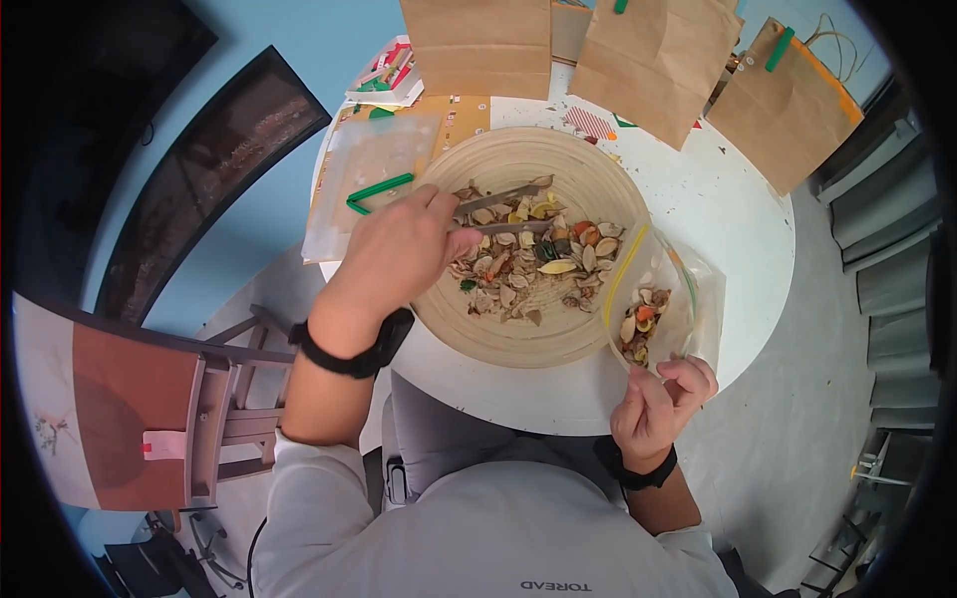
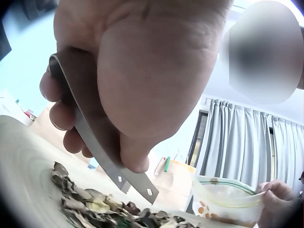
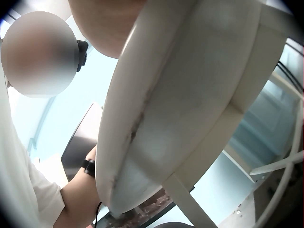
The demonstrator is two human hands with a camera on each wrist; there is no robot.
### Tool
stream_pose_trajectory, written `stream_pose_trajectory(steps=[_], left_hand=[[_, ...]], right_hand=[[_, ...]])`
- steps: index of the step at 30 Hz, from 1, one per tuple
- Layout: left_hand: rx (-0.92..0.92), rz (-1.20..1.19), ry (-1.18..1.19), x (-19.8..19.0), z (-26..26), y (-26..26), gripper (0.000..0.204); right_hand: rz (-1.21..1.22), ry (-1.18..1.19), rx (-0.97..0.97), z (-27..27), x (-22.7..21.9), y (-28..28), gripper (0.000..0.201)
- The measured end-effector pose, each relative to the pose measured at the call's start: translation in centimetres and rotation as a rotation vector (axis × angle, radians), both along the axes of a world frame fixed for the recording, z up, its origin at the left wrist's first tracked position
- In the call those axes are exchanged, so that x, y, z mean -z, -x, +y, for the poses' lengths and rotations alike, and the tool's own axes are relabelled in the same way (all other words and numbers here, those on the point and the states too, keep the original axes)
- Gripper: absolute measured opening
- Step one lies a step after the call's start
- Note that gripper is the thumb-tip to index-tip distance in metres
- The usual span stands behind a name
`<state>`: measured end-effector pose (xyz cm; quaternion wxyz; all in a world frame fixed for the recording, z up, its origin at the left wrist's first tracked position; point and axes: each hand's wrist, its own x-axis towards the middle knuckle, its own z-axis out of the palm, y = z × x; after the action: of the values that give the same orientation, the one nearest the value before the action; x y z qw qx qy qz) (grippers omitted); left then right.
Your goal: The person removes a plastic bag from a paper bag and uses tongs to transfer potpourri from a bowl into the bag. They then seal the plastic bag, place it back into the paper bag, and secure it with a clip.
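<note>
My left hand (image 1: 404, 244) grips metal tongs (image 1: 503, 228), whose two arms reach apart over dried petals and leaves (image 1: 508, 289) in a wide round woven tray (image 1: 469, 334). In the left wrist view, the tongs (image 2: 92, 135) lie between thumb and fingers, tips just above the pile. My right hand (image 1: 658, 409) pinches the near edge of a clear zip bag (image 1: 688, 299) with a yellow-green strip along its mouth. The bag leans open at the tray's right rim, with some dried pieces (image 1: 643, 324) inside. The right wrist view mostly shows the table's underside (image 3: 190, 95).
Brown paper bags (image 1: 478, 50) stand along the back of the white round table (image 1: 748, 289). Left of the tray lie a translucent sheet (image 1: 374, 149) and a green clip (image 1: 381, 187). A white box (image 1: 389, 75) of small items sits behind. Crumbs dot the tabletop.
</note>
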<state>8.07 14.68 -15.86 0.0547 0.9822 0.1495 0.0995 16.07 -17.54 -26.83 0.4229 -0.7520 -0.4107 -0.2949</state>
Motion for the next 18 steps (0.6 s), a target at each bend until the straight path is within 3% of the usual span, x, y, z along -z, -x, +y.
stream_pose_trajectory(steps=[5,11,18], left_hand=[[0.093,0.155,0.090,0.2,1.1,-2.3,0.041],[0.274,0.158,0.087,0.3,1.1,-2.6,0.039],[0.239,0.088,0.065,0.7,0.9,-1.9,0.031]], right_hand=[[-0.004,0.024,-0.010,-0.1,0.0,0.1,0.030],[0.009,0.027,-0.020,-0.1,0.1,0.1,0.029],[0.011,0.036,-0.029,-0.1,-0.1,0.0,0.024]])
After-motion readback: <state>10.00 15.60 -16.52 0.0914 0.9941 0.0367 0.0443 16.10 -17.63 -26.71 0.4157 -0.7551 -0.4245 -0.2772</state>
